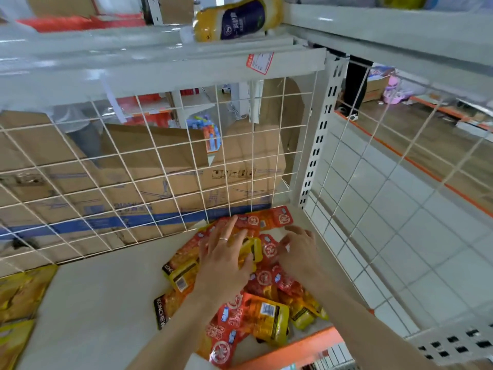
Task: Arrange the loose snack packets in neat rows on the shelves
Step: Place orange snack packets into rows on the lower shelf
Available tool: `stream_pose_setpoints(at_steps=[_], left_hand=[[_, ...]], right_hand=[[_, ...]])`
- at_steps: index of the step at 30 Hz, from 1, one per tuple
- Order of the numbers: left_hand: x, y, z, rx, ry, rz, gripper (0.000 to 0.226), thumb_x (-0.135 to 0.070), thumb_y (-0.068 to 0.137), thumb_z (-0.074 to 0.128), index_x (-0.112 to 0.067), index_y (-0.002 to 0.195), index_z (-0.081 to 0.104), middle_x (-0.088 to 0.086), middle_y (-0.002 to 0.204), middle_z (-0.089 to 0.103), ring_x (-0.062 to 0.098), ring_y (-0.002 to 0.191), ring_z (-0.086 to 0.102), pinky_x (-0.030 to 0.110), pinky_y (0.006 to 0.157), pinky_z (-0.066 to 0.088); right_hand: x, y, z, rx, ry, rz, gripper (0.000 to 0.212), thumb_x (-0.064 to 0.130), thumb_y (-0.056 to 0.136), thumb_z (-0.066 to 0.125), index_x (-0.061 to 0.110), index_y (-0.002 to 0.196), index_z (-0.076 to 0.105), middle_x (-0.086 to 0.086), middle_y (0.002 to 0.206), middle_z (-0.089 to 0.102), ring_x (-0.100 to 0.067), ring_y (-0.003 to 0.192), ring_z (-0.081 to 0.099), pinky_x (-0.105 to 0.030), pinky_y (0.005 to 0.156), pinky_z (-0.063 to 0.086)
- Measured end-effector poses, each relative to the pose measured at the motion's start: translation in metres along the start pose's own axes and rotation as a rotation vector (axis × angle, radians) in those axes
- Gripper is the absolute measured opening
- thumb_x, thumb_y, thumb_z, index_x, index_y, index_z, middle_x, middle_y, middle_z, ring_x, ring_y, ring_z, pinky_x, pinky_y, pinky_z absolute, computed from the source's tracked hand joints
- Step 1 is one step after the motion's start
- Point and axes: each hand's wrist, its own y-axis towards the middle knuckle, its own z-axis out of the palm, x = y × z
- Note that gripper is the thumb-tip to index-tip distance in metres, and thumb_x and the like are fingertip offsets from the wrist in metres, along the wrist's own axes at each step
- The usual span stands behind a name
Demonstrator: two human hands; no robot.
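Loosely heaped, glossy red-and-yellow snack packets [266, 313] overlap; left hand [226, 257] and right hand [298, 255] rest spread-fingered on them.

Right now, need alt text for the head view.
A left hand and right hand rest on a jumbled pile of red and yellow snack packets at the right end of a white shelf. Wire mesh backs the shelf, cardboard boxes behind it; yellow bags lie at its left edge.
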Motion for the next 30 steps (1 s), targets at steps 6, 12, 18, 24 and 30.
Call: stream_pose_setpoints(at_steps=[6,12,18,24,30], left_hand=[[0.003,0.008,-0.027,-0.059,-0.265,0.002,0.048,-0.048,0.101,0.046,-0.03,0.146,0.044,-0.01,0.153,0.037,0.011,0.142,0.03,0.035,0.118,0.027],[-0.011,0.012,-0.069,0.056,-0.713,-0.099,0.029,-0.037,0.1,0.057,-0.033,0.129,0.056,-0.021,0.12,0.063,-0.002,0.112,0.059,0.022,0.099,0.047],[-0.009,-0.003,-0.077,0.15,-0.9,-0.16,0.03,-0.038,0.09,0.071,-0.03,0.117,0.065,-0.015,0.108,0.071,0.007,0.103,0.067,0.029,0.092,0.054],[0.005,-0.019,-0.074,0.256,-1.103,-0.213,0.018,-0.026,0.091,0.069,-0.025,0.109,0.071,-0.007,0.103,0.077,0.011,0.094,0.073,0.022,0.081,0.056],[0.028,-0.025,-0.067,0.08,-1.236,-0.411,0.025,-0.026,0.08,0.076,-0.024,0.104,0.073,0.004,0.1,0.078,0.019,0.087,0.076,0.034,0.079,0.057]], right_hand=[[0.004,0.005,-0.042,-0.171,0.48,0.082,0.016,0.019,0.1,0.048,0.028,0.088,0.052,-0.001,0.088,0.066,-0.023,0.08,0.065,-0.042,0.069,0.054],[0.027,0.002,-0.081,-0.241,0.621,0.02,0.02,0.013,0.102,0.05,0.026,0.086,0.05,-0.005,0.081,0.069,-0.016,0.062,0.069,-0.034,0.057,0.058],[0.058,-0.012,-0.078,-0.051,0.678,-0.077,0.013,0.013,0.102,0.051,0.017,0.09,0.054,-0.008,0.085,0.07,-0.015,0.064,0.07,-0.025,0.056,0.057],[0.068,-0.016,-0.059,0.093,0.685,-0.124,0.018,0.02,0.098,0.06,0.029,0.084,0.063,0.006,0.077,0.074,-0.014,0.072,0.072,-0.033,0.067,0.06],[0.041,0.005,-0.029,-0.09,0.498,0.121,0.004,0.023,0.094,0.062,0.027,0.092,0.063,0.008,0.086,0.07,-0.01,0.08,0.066,-0.028,0.069,0.05]])
